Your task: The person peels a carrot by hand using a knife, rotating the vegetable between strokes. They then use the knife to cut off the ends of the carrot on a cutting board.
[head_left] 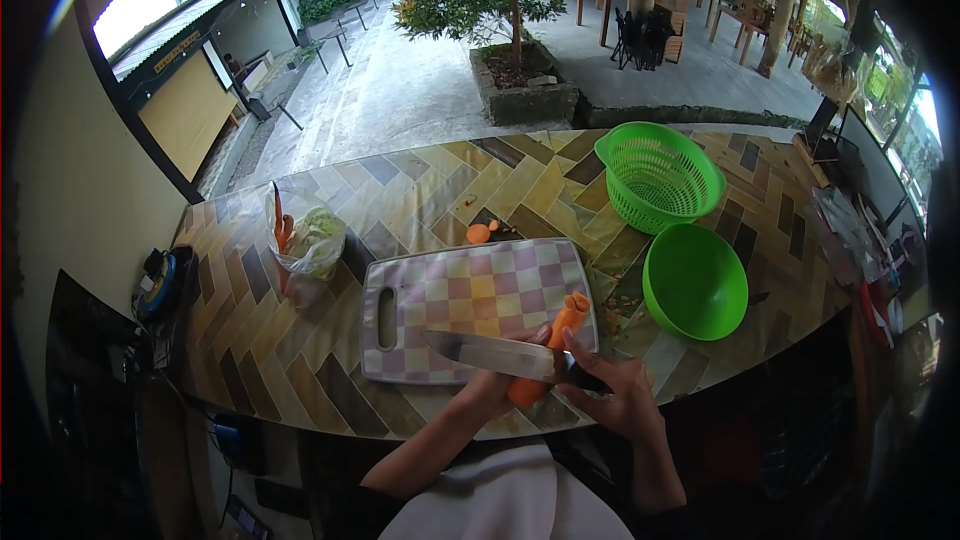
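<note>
A carrot (569,317) is held tilted over the right end of the checkered cutting board (480,290), its cut top pointing away from me. My left hand (490,390) is closed around its lower part, partly hidden behind the blade. In my right hand (618,392) is a kitchen knife (490,354), gripped by its dark handle. The blade crosses in front of the carrot and points left. Just beyond the board's far edge lie carrot pieces (479,233).
A green colander (662,175) and a green bowl (695,281) stand right of the board. At the left sits a plastic bag (310,245) with carrots and a pale green vegetable. Small peel scraps dot the patterned table (270,340). A planter (522,90) stands beyond it.
</note>
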Motion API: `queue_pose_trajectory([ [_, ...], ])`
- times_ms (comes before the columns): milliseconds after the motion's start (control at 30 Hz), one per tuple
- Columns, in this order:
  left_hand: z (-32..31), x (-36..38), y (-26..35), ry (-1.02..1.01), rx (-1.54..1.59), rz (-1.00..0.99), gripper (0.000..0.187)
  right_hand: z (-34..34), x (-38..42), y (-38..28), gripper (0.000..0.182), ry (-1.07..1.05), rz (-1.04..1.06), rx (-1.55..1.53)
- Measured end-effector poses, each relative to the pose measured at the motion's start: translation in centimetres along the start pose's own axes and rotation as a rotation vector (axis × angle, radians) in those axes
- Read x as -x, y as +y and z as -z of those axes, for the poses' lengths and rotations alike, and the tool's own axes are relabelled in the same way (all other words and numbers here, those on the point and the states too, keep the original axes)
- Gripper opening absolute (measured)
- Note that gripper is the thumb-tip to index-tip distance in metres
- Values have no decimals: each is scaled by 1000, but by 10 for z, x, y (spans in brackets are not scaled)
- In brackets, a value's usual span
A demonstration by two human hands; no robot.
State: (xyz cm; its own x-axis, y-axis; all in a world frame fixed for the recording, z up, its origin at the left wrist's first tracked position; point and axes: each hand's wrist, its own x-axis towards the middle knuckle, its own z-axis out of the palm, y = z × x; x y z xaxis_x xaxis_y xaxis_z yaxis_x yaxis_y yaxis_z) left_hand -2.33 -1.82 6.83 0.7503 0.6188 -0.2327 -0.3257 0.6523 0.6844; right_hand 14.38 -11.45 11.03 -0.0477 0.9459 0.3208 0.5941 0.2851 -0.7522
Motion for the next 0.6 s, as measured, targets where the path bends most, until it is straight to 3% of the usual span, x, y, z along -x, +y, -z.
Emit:
queue_pose_trajectory([
  [133,-5,2,-3,120,85,63,40,-5,-1,4,68,39,64,85],
  [600,0,5,-9,118,70,34,37,-10,-3,9,68,115,106,161],
])
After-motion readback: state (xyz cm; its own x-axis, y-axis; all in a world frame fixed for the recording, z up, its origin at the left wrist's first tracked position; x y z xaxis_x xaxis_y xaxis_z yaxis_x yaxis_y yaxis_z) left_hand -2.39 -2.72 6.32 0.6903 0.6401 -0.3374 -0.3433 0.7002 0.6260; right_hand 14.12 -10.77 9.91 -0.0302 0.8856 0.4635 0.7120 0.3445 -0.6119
